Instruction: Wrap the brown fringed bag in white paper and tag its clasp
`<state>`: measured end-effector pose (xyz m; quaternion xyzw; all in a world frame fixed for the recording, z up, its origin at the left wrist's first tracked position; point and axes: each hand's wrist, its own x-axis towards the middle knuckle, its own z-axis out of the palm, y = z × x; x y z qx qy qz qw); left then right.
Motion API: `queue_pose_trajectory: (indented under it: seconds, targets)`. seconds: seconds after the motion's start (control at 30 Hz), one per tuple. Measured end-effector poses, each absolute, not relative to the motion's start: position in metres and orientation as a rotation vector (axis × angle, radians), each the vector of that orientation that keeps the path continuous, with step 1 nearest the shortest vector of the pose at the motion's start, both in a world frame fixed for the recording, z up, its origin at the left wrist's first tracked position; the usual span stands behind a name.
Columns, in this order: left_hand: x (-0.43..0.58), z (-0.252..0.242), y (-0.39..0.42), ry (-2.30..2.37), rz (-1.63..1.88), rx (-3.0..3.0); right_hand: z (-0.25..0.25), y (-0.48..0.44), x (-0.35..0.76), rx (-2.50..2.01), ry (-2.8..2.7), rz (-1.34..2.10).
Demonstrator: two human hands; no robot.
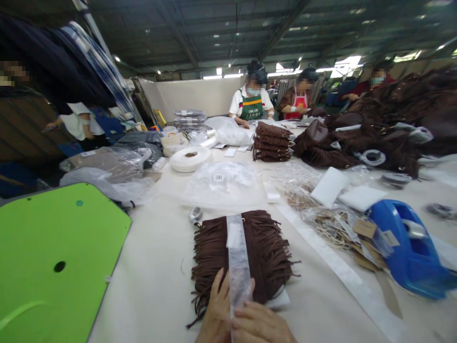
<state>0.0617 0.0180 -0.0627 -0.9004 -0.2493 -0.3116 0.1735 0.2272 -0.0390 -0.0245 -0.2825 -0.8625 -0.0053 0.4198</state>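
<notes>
A dark brown fringed bag [262, 252] lies flat on the pale table in front of me. Down its middle runs a translucent white strip [240, 259], which continues toward my body. My left hand [216, 307] rests at the bag's near edge, fingers stretched out, partly beneath the strip; a fingertip shows on the strip's right side. Over the strip's near end, my right hand [262, 324] has its fingers closed on it. A small wrapped ring-like piece [195, 215] sits by the bag's upper left corner. White padding [279, 300] peeks from under its lower right.
A green board [71, 247] stands at left. On the right are a blue tape dispenser [410, 252] and tangled cords [335, 228]. Beyond lie a plastic bag [223, 183], a white roll [190, 158], stacked brown bags [272, 143] and a large brown pile [374, 128]. Co-workers [252, 102] work across the table.
</notes>
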Motion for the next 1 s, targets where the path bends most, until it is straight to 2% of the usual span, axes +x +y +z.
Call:
queue_pose_trajectory:
  seconds: [0.1, 0.27, 0.43, 0.53, 0.63, 0.77, 1.0]
  targets:
    - [0.047, -0.042, 0.012, -0.682, -0.904, -2.684, -0.038, -0.043, 0.229, -0.689, -2.113, -0.145]
    - [0.037, -0.028, -0.001, -1.051, -0.940, -2.745, -0.023, -0.046, 0.232, -0.669, -2.194, -0.218]
    - [0.044, -0.025, 0.005, -0.523, -0.624, -2.669, -0.013, -0.050, 0.226, -0.733, -2.193, -0.150]
    - [0.047, -0.026, 0.010, -0.502, -0.555, -2.652, -0.019, -0.065, 0.238, -0.750, -2.228, -0.175]
    - [0.049, -0.032, 0.011, -0.551, -0.666, -2.669, -0.036, -0.088, 0.259, -0.980, -2.142, -0.238]
    - [0.048, -0.037, 0.009, -0.557, -0.671, -2.690, -0.055, -0.107, 0.269, -1.246, -2.008, -0.084]
    - [0.042, 0.002, 0.004, -0.569, -0.279, -2.896, -0.046, -0.094, 0.243, -1.427, -2.007, 0.233]
